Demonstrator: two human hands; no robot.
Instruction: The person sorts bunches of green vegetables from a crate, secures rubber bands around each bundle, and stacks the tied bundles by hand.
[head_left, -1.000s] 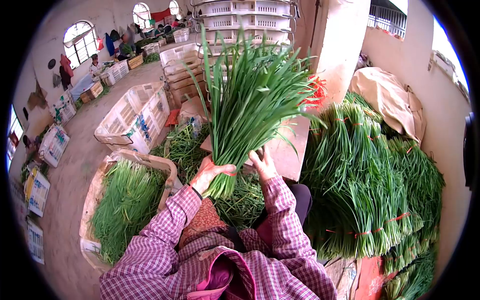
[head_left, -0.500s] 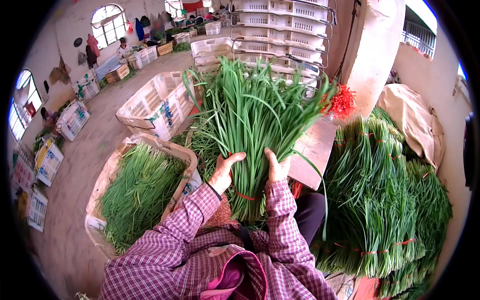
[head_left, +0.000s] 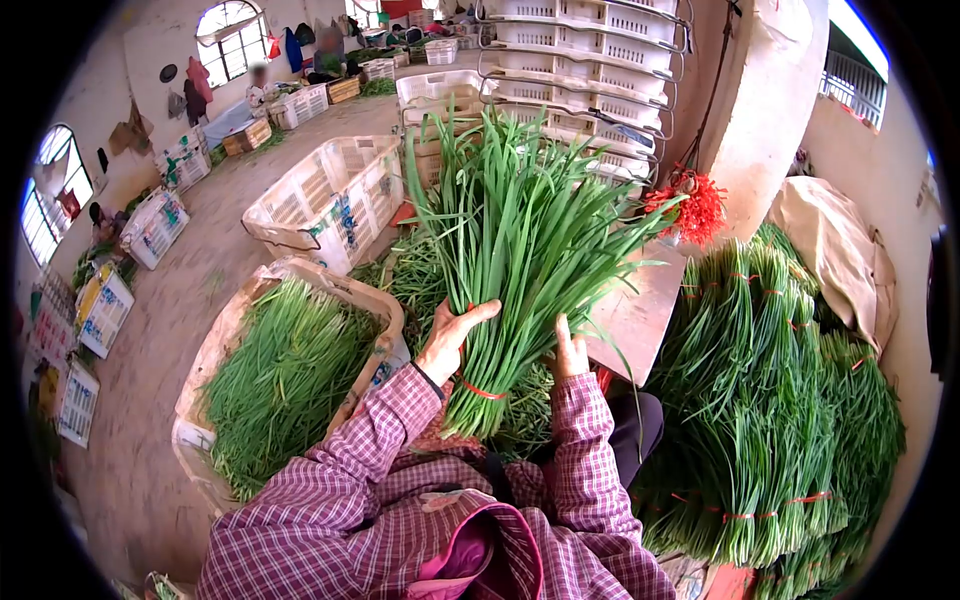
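A large bunch of garlic chives (head_left: 520, 230) stands tilted in front of me, leaves fanning up and to the right. A red tie (head_left: 482, 388) circles it near the pale cut ends. My left hand (head_left: 455, 338) is closed around its left side just above the tie, thumb across the front. On the right edge, my right hand (head_left: 571, 350) holds the outer leaves with its thumb up; its other fingers are partly hidden behind them. Loose chives (head_left: 525, 415) lie below and behind the bunch.
Left of me is a lined crate (head_left: 392, 310) of loose chives, with a white crate (head_left: 330, 205) beyond. Tied bunches (head_left: 750, 400) are piled at right beside a board (head_left: 640, 310). Red ties (head_left: 692, 208) hang by stacked crates (head_left: 580, 70). People sit farther back.
The bunch has tilted, its cut ends swinging left and its leaf tips right. My right hand has shifted slightly right and away from the stems, while the left keeps its grip.
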